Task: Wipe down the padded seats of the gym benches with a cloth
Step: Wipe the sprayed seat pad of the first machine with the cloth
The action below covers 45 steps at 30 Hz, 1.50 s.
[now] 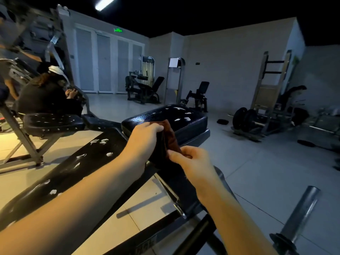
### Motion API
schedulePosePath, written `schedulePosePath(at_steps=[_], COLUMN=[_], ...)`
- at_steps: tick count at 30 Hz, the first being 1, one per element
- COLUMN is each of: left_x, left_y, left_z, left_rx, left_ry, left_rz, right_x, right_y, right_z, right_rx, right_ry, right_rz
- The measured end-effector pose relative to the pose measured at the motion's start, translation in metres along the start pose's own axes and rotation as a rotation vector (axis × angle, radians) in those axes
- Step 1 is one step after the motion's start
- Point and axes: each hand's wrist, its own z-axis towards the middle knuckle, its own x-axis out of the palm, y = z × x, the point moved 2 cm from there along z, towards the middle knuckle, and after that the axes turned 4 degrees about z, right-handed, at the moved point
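Surroundings: a person (46, 96) is sitting at a machine on the far left, just behind a second padded seat (53, 123); weight plates (244, 118) are standing by a rack on the right; a steel bar (301, 210) is sticking up at lower right
In the way: both forearms are crossing the long back pad (88, 162), hiding part of it; the cloth (171, 138) is covering the near edge of the seat pad (184, 122)
Surface: the seat pad is shining black and showing white marks; the back pad is showing the same
Room: a pale tiled floor (257, 172) is spreading out; doors (103, 61) are standing along the back wall; a ceiling light (104, 3) is glowing
Cloth: dark reddish-brown; hanging between both hands, where the back pad is meeting the seat pad
Left hand (145, 138): fingers pressed together, curling over the cloth's upper part and gripping it
Right hand (191, 161): thumb and fingers pinching the cloth's lower edge
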Motion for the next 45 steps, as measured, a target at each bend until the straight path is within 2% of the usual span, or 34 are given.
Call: schedulePosePath(at_steps=[4,6,8,12,15,20,26,29,31,33,34,36,39,41,43,45], left_x=[-0.001,-0.016,-0.038,-0.067,-0.059,-0.018,-0.032,-0.051,-0.058,-0.054,-0.045,-0.020,-0.010,-0.029,-0.054,-0.071], left_y=[-0.005,-0.019,-0.035,-0.046,-0.044,-0.032,-0.018,-0.015,-0.016,-0.016,-0.016,-0.016,-0.014,-0.010,-0.005,-0.005], left_z=[-0.001,0.008,0.025,0.058,0.078,0.089,0.064,0.096,0.136,0.165,0.167,0.144,0.085,0.078,0.109,0.154], left_rx=[0.212,0.309,0.387,0.455,0.521,0.596,0.914,0.879,0.738,0.596,0.589,0.683,0.944,0.991,0.871,0.674], left_ry=[-0.003,-0.003,0.014,0.151,0.224,0.382,0.502,0.421,0.290,0.199,0.194,0.283,0.508,0.522,0.399,0.226], left_rz=[0.204,0.258,0.411,0.771,0.919,1.140,1.169,1.274,1.347,1.285,1.236,1.148,1.077,1.079,1.154,1.234], right_x=[0.014,0.009,-0.007,-0.043,-0.059,-0.064,-0.046,-0.045,-0.048,-0.048,-0.048,-0.046,-0.049,-0.053,-0.057,-0.057], right_y=[0.005,0.011,0.016,0.016,0.010,0.003,-0.011,-0.022,-0.025,-0.026,-0.026,-0.026,-0.028,-0.030,-0.033,-0.034], right_z=[-0.003,-0.006,-0.005,0.018,0.052,0.105,0.134,0.136,0.138,0.140,0.140,0.139,0.140,0.139,0.139,0.138], right_rx=[-0.044,-0.094,-0.164,-0.257,-0.303,-0.226,-0.224,-0.259,-0.273,-0.275,-0.273,-0.278,-0.275,-0.273,-0.281,-0.288], right_ry=[-0.086,-0.125,-0.223,-0.444,-0.514,-0.513,-0.525,-0.537,-0.542,-0.545,-0.544,-0.533,-0.526,-0.508,-0.492,-0.483], right_rz=[-0.059,-0.118,-0.168,-0.318,-0.393,-0.137,0.059,0.090,0.105,0.105,0.108,0.115,0.122,0.122,0.123,0.117])
